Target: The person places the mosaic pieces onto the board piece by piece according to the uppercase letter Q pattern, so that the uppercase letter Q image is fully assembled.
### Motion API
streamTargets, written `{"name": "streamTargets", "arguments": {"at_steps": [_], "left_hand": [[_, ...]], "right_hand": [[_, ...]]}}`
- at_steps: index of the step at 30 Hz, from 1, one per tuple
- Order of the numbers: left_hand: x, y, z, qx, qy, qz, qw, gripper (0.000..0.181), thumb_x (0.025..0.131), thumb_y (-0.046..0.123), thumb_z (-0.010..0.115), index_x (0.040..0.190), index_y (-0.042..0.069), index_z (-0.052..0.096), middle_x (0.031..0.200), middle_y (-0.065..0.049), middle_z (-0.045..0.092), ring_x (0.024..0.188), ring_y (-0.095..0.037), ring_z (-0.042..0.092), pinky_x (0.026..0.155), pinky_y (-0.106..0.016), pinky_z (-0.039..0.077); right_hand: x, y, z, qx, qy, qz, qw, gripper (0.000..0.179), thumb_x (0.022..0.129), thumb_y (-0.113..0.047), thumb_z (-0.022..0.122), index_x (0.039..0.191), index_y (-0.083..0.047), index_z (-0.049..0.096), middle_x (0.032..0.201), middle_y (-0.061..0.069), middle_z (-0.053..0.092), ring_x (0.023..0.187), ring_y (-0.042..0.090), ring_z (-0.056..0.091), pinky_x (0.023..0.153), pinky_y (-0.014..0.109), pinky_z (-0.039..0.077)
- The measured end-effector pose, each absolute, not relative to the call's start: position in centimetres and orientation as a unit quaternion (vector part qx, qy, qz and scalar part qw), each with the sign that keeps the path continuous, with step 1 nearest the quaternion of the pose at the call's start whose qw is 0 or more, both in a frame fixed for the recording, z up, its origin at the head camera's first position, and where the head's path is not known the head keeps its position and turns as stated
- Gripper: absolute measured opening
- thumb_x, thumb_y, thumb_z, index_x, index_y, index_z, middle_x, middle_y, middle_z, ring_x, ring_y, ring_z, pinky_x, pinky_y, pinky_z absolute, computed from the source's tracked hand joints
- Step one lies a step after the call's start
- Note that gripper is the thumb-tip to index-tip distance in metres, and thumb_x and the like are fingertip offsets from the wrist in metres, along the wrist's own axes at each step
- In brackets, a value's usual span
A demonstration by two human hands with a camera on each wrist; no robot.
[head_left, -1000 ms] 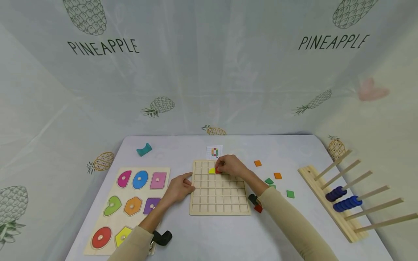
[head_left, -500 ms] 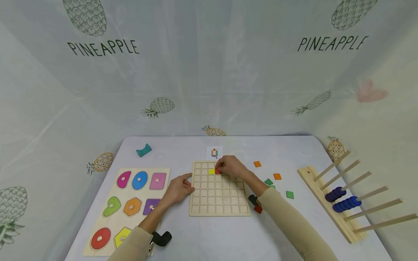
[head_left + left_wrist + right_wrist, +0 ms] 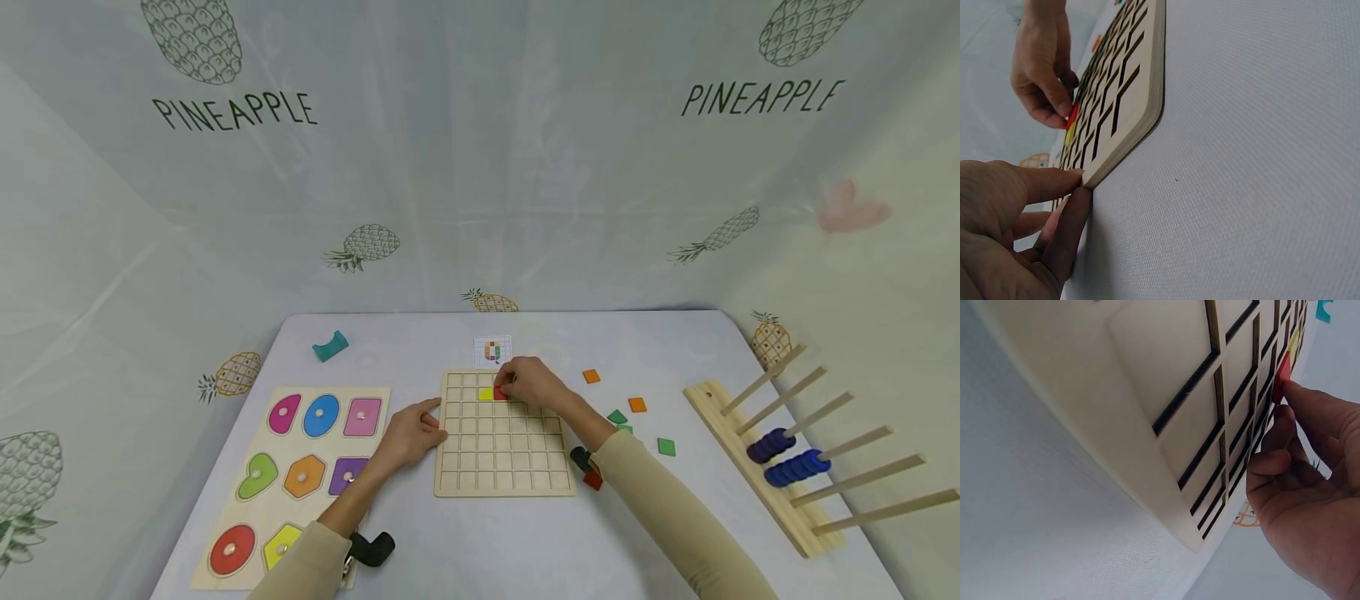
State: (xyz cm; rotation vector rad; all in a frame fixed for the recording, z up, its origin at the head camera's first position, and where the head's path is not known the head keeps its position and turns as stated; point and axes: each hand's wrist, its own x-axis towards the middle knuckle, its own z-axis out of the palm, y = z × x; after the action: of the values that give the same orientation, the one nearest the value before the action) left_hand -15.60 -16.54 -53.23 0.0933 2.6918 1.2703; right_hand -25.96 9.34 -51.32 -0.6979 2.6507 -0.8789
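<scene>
We are pinching a flat red square tile (image 3: 500, 394) with our right hand (image 3: 531, 383) at the far rows of a pale wooden grid board (image 3: 505, 492). Just left of those fingertips, a flat yellow tile (image 3: 486, 394) is lying; cells (image 3: 504, 444) are spreading nearer us. Our left hand (image 3: 409, 435) is touching the board's left edge, thumb and forefinger parted.

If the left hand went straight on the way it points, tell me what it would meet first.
The wooden grid board, at its left edge; the left hand appears to be touching it there.
</scene>
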Motion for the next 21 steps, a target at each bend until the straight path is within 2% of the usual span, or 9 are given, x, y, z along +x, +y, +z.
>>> {"name": "streamTargets", "arguments": {"at_steps": [21], "left_hand": [[-15.48,-16.38,-53.18,0.027,0.901,0.426,0.081,0.064,0.083,0.012,0.08,0.142,0.0,0.055,0.088,-0.002,0.064,0.076,-0.012,0.062,0.067,-0.03,0.05]], "right_hand": [[-25.84,9.75,-51.06,-0.236,0.907,-0.318,0.144,0.006,0.093,-0.011,0.07,0.097,-0.013,0.075,0.084,-0.005,0.064,0.074,0.013,0.055,0.068,0.029,0.047]]}}
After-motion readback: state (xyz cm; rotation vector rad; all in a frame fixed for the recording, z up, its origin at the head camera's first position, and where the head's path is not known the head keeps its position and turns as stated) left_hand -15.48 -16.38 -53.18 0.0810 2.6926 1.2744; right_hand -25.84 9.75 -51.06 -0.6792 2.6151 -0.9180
